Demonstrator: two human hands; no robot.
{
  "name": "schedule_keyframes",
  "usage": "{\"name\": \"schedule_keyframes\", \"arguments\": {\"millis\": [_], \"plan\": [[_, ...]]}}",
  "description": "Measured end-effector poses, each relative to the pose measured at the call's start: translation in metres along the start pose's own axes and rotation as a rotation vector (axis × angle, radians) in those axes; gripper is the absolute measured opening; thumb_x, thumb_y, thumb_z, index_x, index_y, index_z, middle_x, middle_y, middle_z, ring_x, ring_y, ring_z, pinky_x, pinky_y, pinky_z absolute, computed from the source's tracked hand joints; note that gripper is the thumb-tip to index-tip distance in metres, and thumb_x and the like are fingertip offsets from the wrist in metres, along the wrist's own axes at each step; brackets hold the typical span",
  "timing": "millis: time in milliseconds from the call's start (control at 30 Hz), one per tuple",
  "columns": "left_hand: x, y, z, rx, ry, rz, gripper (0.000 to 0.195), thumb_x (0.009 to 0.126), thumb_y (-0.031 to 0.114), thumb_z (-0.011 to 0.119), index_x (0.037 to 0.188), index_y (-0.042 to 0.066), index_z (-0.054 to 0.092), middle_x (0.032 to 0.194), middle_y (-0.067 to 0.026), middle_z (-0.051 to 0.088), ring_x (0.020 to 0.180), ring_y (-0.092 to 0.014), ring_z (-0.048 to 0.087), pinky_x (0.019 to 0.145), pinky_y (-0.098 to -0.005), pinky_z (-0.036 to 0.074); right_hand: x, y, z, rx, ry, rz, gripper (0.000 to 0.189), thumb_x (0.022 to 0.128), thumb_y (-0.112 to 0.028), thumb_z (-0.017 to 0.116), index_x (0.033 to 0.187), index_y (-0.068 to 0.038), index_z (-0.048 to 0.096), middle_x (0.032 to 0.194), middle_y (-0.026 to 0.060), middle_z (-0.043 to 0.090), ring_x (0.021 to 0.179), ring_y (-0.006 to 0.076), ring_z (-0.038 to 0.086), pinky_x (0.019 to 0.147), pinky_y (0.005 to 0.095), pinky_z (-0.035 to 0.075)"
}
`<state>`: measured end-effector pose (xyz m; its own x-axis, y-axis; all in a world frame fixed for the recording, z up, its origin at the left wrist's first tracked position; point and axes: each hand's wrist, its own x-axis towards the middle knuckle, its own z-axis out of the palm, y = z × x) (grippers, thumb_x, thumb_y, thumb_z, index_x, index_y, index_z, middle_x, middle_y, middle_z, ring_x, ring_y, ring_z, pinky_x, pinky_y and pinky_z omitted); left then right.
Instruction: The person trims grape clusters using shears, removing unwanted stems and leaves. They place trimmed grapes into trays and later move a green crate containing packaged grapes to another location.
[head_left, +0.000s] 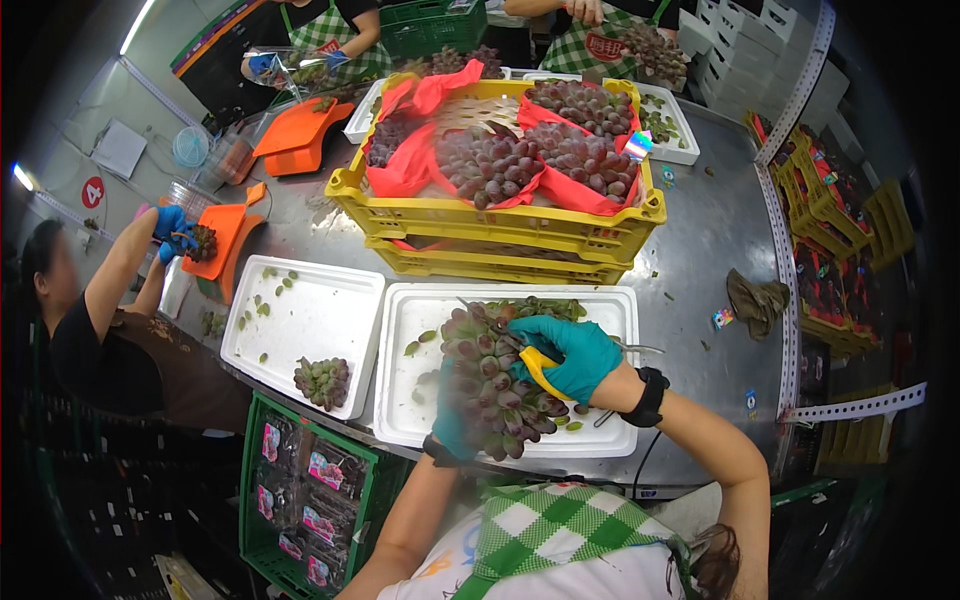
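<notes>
My left hand, in a teal glove and partly hidden, holds up a large bunch of purple-green grapes over a white foam tray. At the bunch's right side, my right hand, gloved in teal, is closed around yellow-handled scissors; their blades are hidden among the grapes. Loose green grapes and some trimmed clusters lie in the tray beneath. In a second white foam tray to the left rest a small grape bunch and several loose grapes.
Stacked yellow crates with grapes in red paper stand behind the trays. A green crate of packed grapes sits below left. Orange scales stand at left, near a co-worker's gloved hands. A brown cloth lies at right; more co-workers stand opposite.
</notes>
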<state>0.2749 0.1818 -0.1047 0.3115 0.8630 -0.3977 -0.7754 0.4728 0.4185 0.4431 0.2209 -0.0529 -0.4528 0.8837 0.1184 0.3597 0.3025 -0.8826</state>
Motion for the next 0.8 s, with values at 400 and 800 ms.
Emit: {"name": "schedule_keyframes", "arguments": {"millis": [400, 800], "plan": [[0.012, -0.003, -0.019, 0.104, -0.080, 0.119, 0.048, 0.085, 0.015, 0.048, 0.129, 0.009, 0.032, 0.113, -0.0068, 0.048, 0.096, -0.015, 0.052, 0.075, -0.0254, 0.049, -0.001, -0.011, 0.006, -0.116, 0.134, -0.149, 0.041, 0.073, -0.006, 0.062, 0.112, -0.007, 0.048, 0.066, 0.0068, 0.055, 0.053, 0.0187, 0.051, 0.051, 0.0282, 0.042], [0.007, 0.000, -0.013, 0.149, -0.140, 0.143, 0.050, 0.084, 0.006, 0.045, 0.131, 0.007, 0.027, 0.120, -0.0130, 0.045, 0.101, -0.022, 0.051, 0.081, -0.0288, 0.048, -0.001, -0.015, 0.013, -0.048, 0.111, 0.057, 0.049, 0.072, -0.012, 0.065, 0.117, -0.008, 0.045, 0.082, 0.0096, 0.061, 0.068, 0.0240, 0.059, 0.061, 0.0314, 0.048]]}}
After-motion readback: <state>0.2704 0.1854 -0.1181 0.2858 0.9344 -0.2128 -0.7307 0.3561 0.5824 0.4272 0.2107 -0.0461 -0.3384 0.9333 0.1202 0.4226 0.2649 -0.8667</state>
